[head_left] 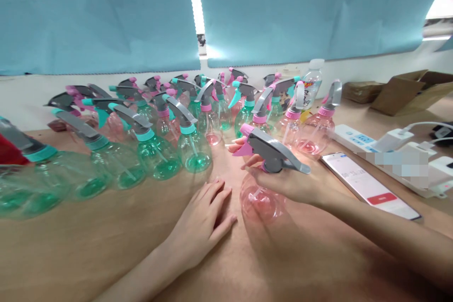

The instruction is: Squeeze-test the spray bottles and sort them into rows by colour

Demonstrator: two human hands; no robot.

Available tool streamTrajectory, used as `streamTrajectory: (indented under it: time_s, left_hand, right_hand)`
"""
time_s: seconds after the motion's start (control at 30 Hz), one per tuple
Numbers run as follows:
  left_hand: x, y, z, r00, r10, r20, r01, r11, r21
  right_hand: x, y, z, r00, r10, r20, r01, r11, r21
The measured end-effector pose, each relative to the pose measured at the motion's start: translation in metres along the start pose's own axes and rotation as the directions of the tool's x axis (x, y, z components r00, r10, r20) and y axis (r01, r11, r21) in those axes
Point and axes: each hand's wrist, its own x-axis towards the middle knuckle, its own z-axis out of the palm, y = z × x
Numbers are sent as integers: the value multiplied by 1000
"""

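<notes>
While left hand [203, 219] rests, right hand [283, 177] grips pink bottle [262, 198]

- This looks like a small assembly or packing workroom, not a home.
- A long wooden worktable [106, 245] runs against the wall, crowded with dozens of identical plastic spray bottles [193, 144], green ones and pink ones, each with a grey trigger head, standing in loose rows.
- Flattened and open cardboard boxes [410, 89] lie at the far right end of the table.
- A white power strip [357, 140] with plugged-in chargers sits beside a smartphone [368, 186] lying face up.
- Blue roller blinds [106, 14] cover the windows behind, with a strip of daylight between them.
</notes>
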Motion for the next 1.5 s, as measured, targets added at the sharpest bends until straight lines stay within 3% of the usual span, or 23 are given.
streamTrajectory:
  time_s: [0.17, 0.37, 0.63, 0.9, 1.5]
  left_hand:
    - [-1, 0, 2, 1000, 6, 12, -6, 999, 38]
    - [0, -2, 3, 1000, 26, -2, -26, 998, 52]
    - [-1, -1, 2, 1000, 26, -6, -26, 998, 51]
    - [-1, -1, 2, 999, 29, -13, -28, 998, 56]
    - [-1, 0, 2, 999, 30, -14, -29, 998, 54]
  right_hand:
    - [1, -6, -1, 999, 11, 52, -19, 987, 157]
    - [1, -3, 2, 999, -19, 36, 11, 977, 213]
    - [2, 3, 0, 997, -26, 73, 16, 992, 124]
    - [-3, 17, -1, 1000, -29, 11, 29, 999, 20]
    - [-2, -1, -1, 1000, -22, 22, 19, 994, 112]
